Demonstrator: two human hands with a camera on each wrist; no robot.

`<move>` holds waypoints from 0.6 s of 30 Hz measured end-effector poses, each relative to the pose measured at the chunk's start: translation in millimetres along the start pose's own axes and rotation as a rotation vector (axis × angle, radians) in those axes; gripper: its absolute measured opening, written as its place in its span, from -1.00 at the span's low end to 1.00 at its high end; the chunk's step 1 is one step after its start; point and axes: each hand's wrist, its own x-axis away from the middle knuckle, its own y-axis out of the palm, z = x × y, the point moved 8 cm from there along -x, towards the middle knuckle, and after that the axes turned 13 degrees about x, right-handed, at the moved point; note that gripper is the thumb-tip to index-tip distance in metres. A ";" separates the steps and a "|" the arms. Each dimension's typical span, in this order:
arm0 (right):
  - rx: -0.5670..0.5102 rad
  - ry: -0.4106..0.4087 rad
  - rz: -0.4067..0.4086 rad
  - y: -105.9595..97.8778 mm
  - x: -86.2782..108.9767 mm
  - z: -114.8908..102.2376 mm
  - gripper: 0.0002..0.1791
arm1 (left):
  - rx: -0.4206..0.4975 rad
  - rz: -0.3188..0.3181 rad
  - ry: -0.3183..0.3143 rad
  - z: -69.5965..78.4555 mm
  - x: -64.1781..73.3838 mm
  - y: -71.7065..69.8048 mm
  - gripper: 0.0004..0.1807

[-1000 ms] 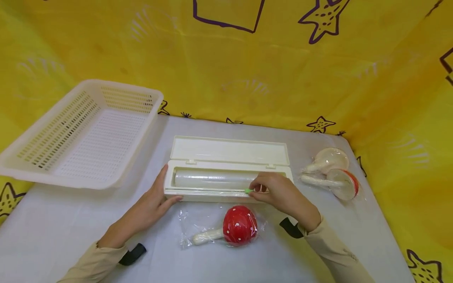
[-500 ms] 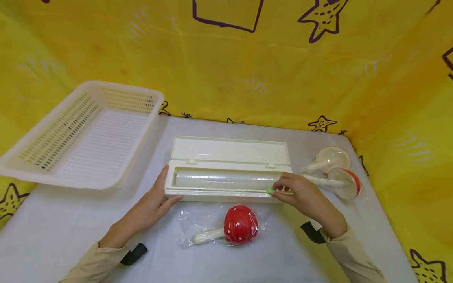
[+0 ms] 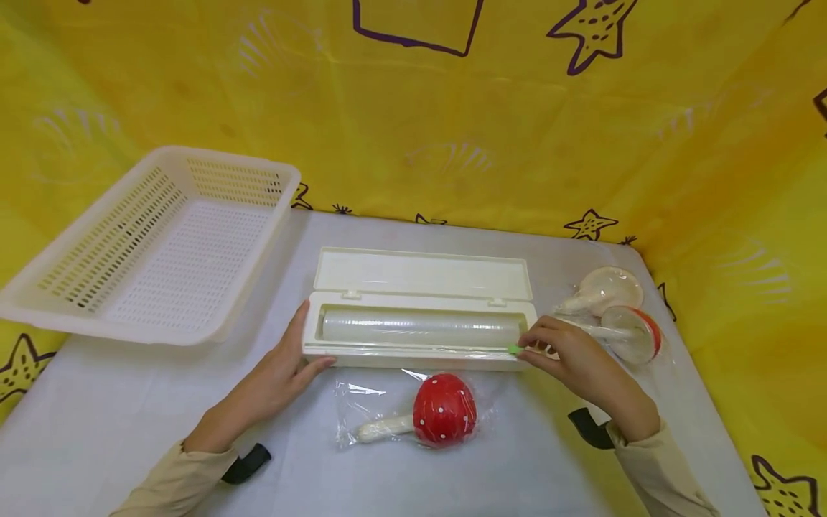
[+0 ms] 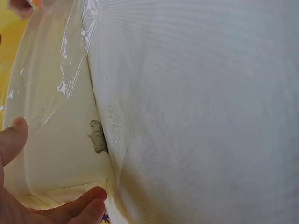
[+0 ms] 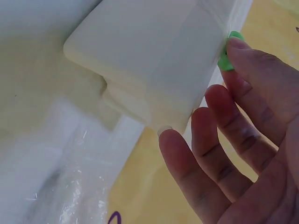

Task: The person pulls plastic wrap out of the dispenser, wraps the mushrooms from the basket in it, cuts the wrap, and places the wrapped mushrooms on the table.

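A cream cling film dispenser (image 3: pixel 375 360) lies on the white table with its lid (image 3: pixel 420 275) swung back. Inside is a roll of clear cling film (image 3: pixel 420 327). My left hand (image 3: pixel 274 384) grips the box's left end, thumb on the front face. With thumb and index finger, my right hand (image 3: pixel 578 362) pinches the green slide cutter (image 5: pixel 225 63) at the right end of the front track; its other fingers are loosely bent beside the box end. Film hangs over the front face in the left wrist view. Just in front lies a red toy mushroom (image 3: pixel 444 411) with white dots, on clear film.
A white slotted plastic basket (image 3: pixel 258 287) stands at the left. Two film-wrapped mushrooms (image 3: pixel 610 287) lie at the right, near the table's edge. A yellow patterned cloth (image 3: pixel 413 143) hangs behind and at the sides.
My right hand has slid rightward along the front track with the green slide cutter, from near the roll's right part to the box's right end. My left hand keeps its grip.
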 end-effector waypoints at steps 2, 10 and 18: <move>0.023 -0.001 0.006 0.1 0.2 -0.2 -0.88 | -0.004 0.002 -0.008 -2.0 0.0 -0.3 0.08; 0.131 -0.024 0.100 -8.8 12.2 4.3 -0.82 | 0.001 -0.010 -0.039 -2.9 -0.9 3.0 0.10; 0.060 0.028 0.164 -6.5 23.8 19.3 -0.75 | 0.000 -0.009 -0.052 -2.2 2.3 -0.9 0.10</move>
